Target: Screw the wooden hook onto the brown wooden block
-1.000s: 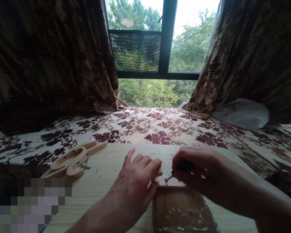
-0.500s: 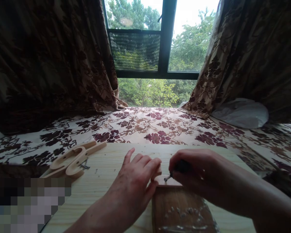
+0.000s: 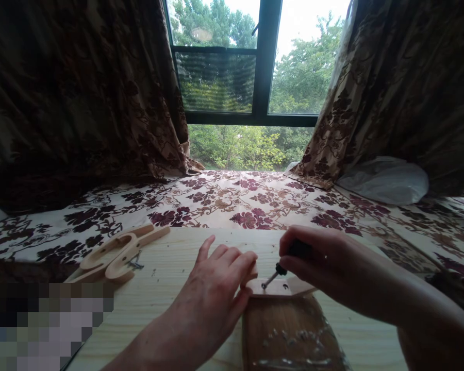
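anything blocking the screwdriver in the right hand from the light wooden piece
Nothing visible. The right hand holds the screwdriver with its tip down at the light wooden piece; the left hand grips that piece's left end, beside the shaft, not across it.

Cloth [image 3: 251, 198]: behind the board [image 3: 135, 309]
Bag [image 3: 386, 180]: behind the board, rightward
Loose parts [image 3: 114, 250]: at the board's left edge
Block [image 3: 286, 330]: on the board's near side, right of centre
Workpiece [image 3: 274, 289]: over the board, at the block's far end
Left hand [image 3: 218, 275]: over the board's middle
Screwdriver [image 3: 281, 269]: over the board's right half, in the right hand [image 3: 320, 255]
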### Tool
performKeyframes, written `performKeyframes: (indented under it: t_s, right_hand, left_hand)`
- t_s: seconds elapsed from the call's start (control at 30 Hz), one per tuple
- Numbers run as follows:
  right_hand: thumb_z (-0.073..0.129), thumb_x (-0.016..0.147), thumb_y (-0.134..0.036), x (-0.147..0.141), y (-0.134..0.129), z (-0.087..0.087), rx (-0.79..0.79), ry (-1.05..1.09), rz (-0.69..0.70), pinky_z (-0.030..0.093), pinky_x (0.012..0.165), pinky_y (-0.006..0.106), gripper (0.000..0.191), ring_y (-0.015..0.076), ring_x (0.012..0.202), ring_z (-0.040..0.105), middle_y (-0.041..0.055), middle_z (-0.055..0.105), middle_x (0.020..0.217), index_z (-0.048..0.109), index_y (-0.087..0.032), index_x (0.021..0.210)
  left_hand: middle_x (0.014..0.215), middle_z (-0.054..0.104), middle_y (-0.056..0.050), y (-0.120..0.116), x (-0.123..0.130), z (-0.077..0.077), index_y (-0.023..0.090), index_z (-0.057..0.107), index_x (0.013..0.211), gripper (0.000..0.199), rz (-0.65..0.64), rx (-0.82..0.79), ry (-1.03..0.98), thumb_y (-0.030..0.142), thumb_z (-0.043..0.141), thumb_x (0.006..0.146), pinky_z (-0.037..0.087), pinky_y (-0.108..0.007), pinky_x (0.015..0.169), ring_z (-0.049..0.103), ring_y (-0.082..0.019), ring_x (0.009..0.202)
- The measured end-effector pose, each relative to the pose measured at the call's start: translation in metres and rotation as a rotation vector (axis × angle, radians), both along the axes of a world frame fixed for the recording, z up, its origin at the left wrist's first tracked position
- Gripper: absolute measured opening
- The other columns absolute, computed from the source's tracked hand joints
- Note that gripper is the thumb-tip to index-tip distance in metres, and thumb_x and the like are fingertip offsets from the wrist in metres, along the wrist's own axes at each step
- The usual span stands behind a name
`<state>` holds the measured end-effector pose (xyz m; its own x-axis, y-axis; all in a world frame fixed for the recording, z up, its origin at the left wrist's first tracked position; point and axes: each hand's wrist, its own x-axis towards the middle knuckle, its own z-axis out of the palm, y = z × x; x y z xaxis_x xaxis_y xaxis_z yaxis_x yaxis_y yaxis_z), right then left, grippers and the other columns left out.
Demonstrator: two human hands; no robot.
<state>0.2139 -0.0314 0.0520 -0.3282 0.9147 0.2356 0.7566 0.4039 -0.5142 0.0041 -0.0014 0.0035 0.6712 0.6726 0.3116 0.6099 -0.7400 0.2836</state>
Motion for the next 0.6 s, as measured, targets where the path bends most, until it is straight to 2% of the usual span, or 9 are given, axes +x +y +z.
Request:
performKeyframes:
  t_s: [0.2,0.33,0.43,0.6]
  right_hand:
    - [0.054,0.089,-0.032,0.002,0.006,-0.005,0.047,-0.011,-0.065,0.037,0.052,0.023,0.015,0.0106,0.055,0.048,-0.0035,0.057,0.064,0.056,-0.021,0.080]
    - [0.057,0.086,-0.026,-0.001,-0.004,0.001,0.040,-0.019,0.007,0.035,0.048,0.020,0.005,0.0093,0.054,0.045,-0.0051,0.054,0.062,0.059,-0.022,0.084]
    - [0.055,0.087,-0.023,-0.003,-0.005,0.001,0.050,0.005,0.058,0.035,0.048,0.019,0.007,0.0091,0.054,0.044,-0.0047,0.054,0.064,0.059,-0.022,0.082]
    - [0.051,0.091,-0.033,0.000,0.007,-0.004,0.042,0.015,-0.043,0.037,0.052,0.022,0.016,0.0099,0.056,0.046,-0.0043,0.056,0.064,0.056,-0.021,0.080]
  left_hand:
    - [0.100,0.062,0.003,-0.001,-0.001,0.002,0.027,0.048,0.110,0.033,-0.004,0.004,-0.008,0.008,0.051,0.082,0.019,-0.053,0.108,0.054,-0.017,0.096]
    - [0.100,0.062,0.004,-0.001,0.000,0.003,0.028,0.048,0.110,0.034,-0.004,0.000,-0.013,0.008,0.051,0.083,0.019,-0.052,0.108,0.054,-0.016,0.096]
    - [0.100,0.062,0.003,-0.001,0.001,0.002,0.027,0.049,0.110,0.033,-0.002,0.009,-0.011,0.009,0.052,0.082,0.019,-0.053,0.108,0.055,-0.016,0.096]
    - [0.099,0.061,0.004,0.000,0.000,0.001,0.027,0.047,0.109,0.033,-0.003,0.012,-0.002,0.008,0.051,0.082,0.019,-0.052,0.108,0.054,-0.017,0.096]
